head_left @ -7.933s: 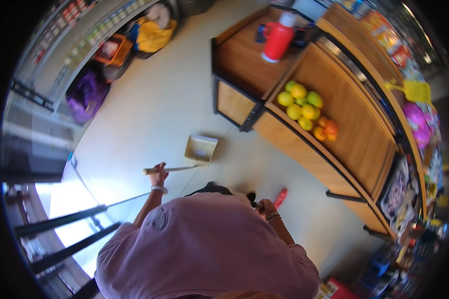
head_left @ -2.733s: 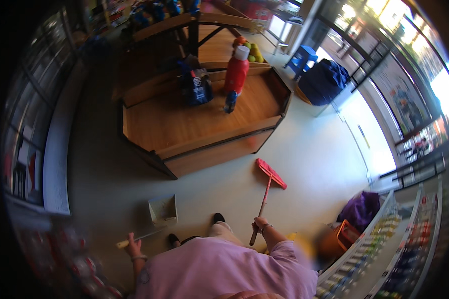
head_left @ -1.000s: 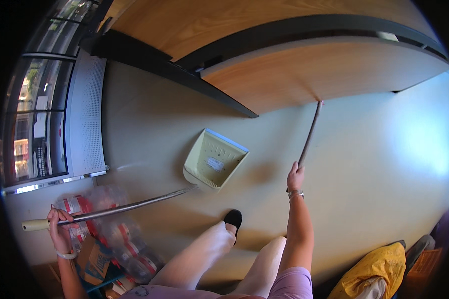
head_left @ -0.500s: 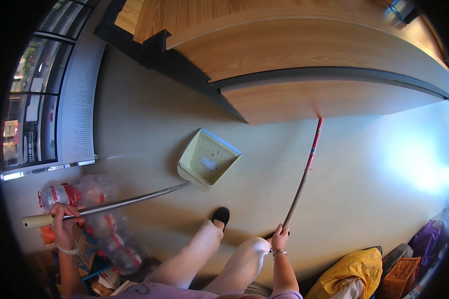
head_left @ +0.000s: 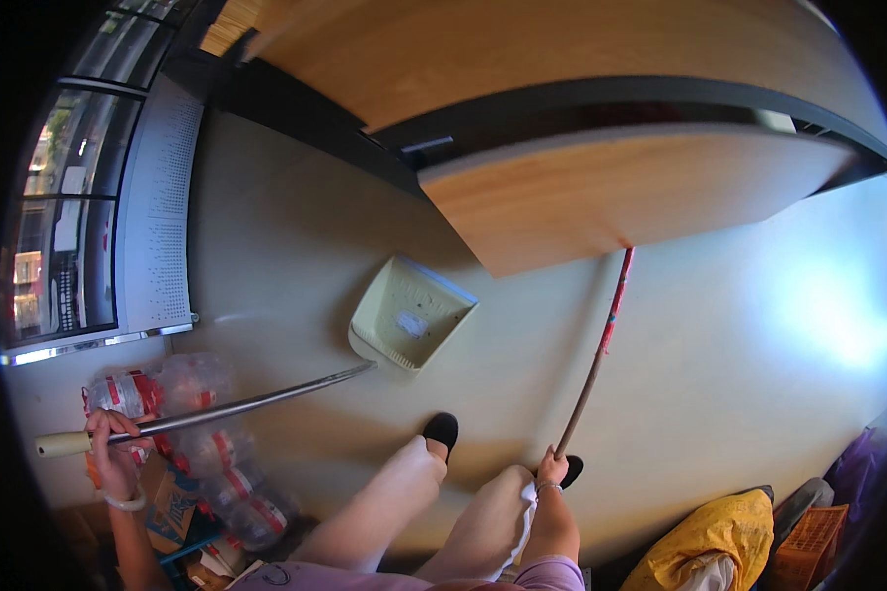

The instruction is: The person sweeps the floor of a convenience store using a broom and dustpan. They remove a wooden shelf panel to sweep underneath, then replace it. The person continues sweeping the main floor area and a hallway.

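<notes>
My left hand [head_left: 115, 455] is closed round the metal handle of a pale long-handled dustpan [head_left: 362, 333], just ahead of its cream end grip. The pan rests on the floor ahead of me and holds a pale scrap and small dark bits. My right hand [head_left: 551, 469], beside my right knee, grips the near end of a long brown pole [head_left: 593, 372] with a red far section. That pole runs forward to the lower edge of a wooden panel [head_left: 601, 202] on the desk. Whatever is at its far end is hidden behind the panel.
A wooden desk [head_left: 562, 49] with a dark frame spans the far side. Bundled clear bottles [head_left: 212, 448] with red labels lie at my left, near a cardboard box [head_left: 174, 507]. A window [head_left: 74, 212] is far left. A yellow bag [head_left: 710, 537] and an orange crate [head_left: 808, 547] sit at lower right.
The wooden panel has tilted, its lower edge coming nearer me, and a dark gap shows above it. The pole's visible far part has shifted slightly nearer. The dustpan stays in place.
</notes>
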A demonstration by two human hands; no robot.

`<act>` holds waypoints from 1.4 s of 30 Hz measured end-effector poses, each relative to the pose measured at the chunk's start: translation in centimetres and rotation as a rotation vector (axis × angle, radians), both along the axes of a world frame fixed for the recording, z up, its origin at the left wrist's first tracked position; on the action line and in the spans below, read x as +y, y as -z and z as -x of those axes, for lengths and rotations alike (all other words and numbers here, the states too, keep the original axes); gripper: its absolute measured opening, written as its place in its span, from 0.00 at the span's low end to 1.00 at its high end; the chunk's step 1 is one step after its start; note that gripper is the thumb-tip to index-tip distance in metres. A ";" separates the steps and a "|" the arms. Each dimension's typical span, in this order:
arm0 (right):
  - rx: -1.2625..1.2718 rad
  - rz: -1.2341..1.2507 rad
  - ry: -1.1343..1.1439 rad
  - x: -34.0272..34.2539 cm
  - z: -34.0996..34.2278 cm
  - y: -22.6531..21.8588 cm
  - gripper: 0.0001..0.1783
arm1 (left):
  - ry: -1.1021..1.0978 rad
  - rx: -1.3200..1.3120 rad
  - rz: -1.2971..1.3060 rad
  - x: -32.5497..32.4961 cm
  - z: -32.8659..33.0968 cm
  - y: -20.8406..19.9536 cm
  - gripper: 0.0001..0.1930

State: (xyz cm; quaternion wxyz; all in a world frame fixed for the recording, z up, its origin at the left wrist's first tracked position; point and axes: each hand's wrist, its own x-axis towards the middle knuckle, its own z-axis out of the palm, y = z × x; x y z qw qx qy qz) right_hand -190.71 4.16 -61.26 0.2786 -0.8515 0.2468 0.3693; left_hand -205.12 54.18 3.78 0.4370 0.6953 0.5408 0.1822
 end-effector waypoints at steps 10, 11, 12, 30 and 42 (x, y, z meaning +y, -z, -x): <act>0.085 0.042 0.008 -0.6 -2.2 -1.6 0.24 | 0.021 0.040 -0.009 -0.4 -0.8 -0.2 0.16; 0.088 0.044 0.013 -0.6 -2.1 -1.8 0.24 | 0.003 0.036 -0.036 -0.5 -0.7 0.0 0.16; 0.053 0.035 0.014 -0.7 -2.2 -2.0 0.23 | -0.013 0.034 -0.061 -0.6 -0.6 0.1 0.15; 0.009 -0.037 -0.107 -3.7 -3.2 -6.7 0.18 | -0.017 -0.011 0.001 0.1 0.0 -0.1 0.13; 0.179 -0.154 -0.177 -4.5 -4.3 -13.9 0.14 | -0.267 0.031 0.166 -0.3 2.4 0.8 0.18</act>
